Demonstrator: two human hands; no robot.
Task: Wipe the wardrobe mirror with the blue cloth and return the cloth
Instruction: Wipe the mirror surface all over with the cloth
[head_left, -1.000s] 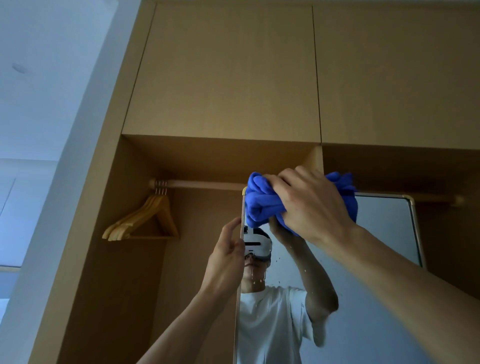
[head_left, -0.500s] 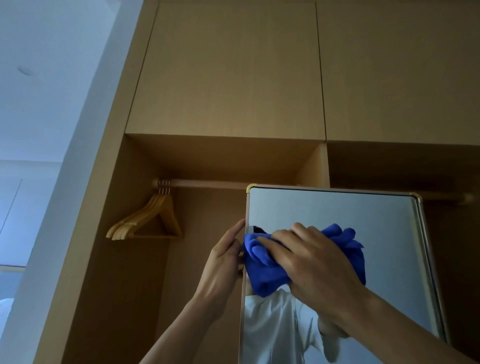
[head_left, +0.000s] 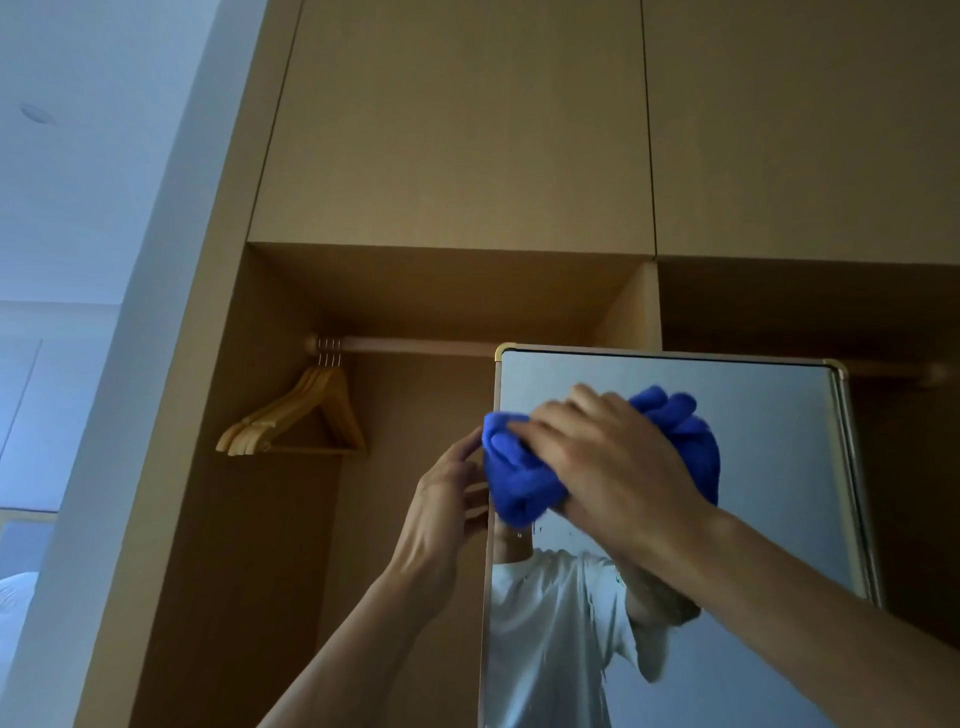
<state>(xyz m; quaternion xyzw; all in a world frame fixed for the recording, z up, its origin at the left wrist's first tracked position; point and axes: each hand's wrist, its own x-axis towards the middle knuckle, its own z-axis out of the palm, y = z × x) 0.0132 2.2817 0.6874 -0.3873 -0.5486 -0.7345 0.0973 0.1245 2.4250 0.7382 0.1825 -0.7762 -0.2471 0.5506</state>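
Observation:
The wardrobe mirror (head_left: 769, 467), tall with a thin gold frame, stands in front of the open wardrobe at the right. My right hand (head_left: 613, 467) grips the bunched blue cloth (head_left: 511, 478) and presses it on the glass near the upper left corner. My left hand (head_left: 441, 509) holds the mirror's left edge, thumb up beside the cloth. Small drops show on the glass just under the cloth. A person in a white T-shirt is reflected in the mirror.
Several wooden hangers (head_left: 306, 415) hang on the rail (head_left: 415, 345) to the left of the mirror. Closed upper cabinet doors (head_left: 457, 130) are above. A white wall (head_left: 78, 208) lies at the far left.
My right hand swept the cloth down from the mirror's top edge, then a little back up. My left hand stayed on the left edge.

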